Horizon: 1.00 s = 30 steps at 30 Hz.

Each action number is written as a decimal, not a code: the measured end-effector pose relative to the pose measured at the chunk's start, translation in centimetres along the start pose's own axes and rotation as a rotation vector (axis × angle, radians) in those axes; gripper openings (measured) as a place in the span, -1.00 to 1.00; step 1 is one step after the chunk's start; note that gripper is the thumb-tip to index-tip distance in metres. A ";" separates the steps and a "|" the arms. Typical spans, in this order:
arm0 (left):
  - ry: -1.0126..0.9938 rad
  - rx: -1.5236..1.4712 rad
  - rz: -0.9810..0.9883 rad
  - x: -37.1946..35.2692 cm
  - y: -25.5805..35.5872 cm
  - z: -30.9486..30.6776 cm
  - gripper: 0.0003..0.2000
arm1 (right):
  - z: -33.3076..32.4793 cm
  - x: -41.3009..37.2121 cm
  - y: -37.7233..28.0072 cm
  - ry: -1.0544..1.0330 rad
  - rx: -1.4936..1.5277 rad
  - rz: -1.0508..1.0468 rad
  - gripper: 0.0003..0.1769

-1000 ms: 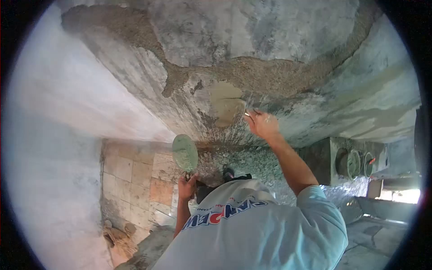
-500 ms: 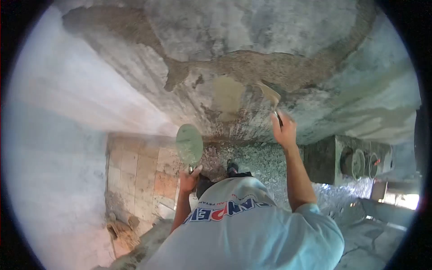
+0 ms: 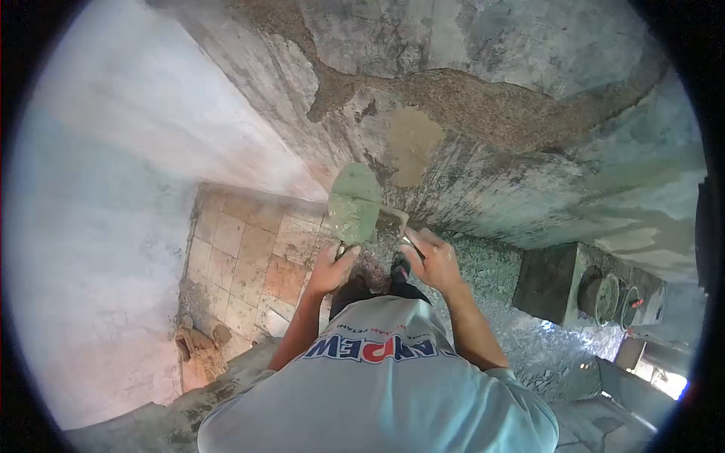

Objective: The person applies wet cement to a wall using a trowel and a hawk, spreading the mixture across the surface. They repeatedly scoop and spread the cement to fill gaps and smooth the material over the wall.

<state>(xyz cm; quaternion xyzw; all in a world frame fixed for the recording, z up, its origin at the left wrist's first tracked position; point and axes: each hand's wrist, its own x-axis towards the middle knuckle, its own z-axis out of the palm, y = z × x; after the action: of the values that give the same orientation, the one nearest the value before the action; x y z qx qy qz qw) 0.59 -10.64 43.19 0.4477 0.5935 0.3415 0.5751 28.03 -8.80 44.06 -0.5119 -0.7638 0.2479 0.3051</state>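
My left hand (image 3: pixel 330 272) grips the handle of an oval, pale green plasterer's hawk (image 3: pixel 353 198), with some wet material on its face. Close on its right, my right hand (image 3: pixel 436 264) is closed round the handle of a trowel (image 3: pixel 403 219). The trowel's neck bends toward the hawk, and its blade overlaps the hawk's right edge in this view. Beyond both tools rises a grey wall (image 3: pixel 483 177) bearing a smooth, damp plaster patch (image 3: pixel 414 147). Above that patch runs a rough brown band of bare mortar (image 3: pixel 491 106).
A dark block-like ledge (image 3: pixel 547 285) stands at the right, with a round bucket (image 3: pixel 600 298) by it. Grit and rubble (image 3: pixel 491 279) cover the floor by my feet. Dusty tiles (image 3: pixel 242 245) lie at left, beside a pale side wall (image 3: pixel 98 249).
My right hand has drawn the trowel down and left from the wall to the hawk. My left hand has moved the hawk slightly up and right. The camera view has shifted.
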 end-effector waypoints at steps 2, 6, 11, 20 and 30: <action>-0.013 0.208 0.153 0.3 0.2 -0.5 -0.82 | -0.1 0.3 -1.5 -0.010 -0.036 -0.041 -0.57; -0.031 0.360 0.326 -0.2 0.1 -2.3 -0.71 | 2.0 0.2 -3.9 0.107 -0.132 -0.115 -0.62; -0.084 0.343 0.359 -1.5 -0.4 -5.3 -0.69 | 3.9 -0.1 -6.5 0.176 -0.190 -0.189 -0.66; -0.120 0.422 0.543 -2.8 0.9 -12.3 -0.66 | 4.6 2.4 -11.0 0.393 -0.230 -0.447 -0.67; 0.052 0.498 0.442 -7.3 -3.6 -17.2 -0.68 | 3.6 5.1 -11.1 0.735 -0.457 -0.357 -0.73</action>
<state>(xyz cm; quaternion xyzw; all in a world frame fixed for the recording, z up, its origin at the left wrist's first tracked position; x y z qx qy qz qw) -17.36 -16.80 44.42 0.6835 0.5617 0.3139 0.3447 16.91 -8.19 50.31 -0.4806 -0.7163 -0.1807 0.4725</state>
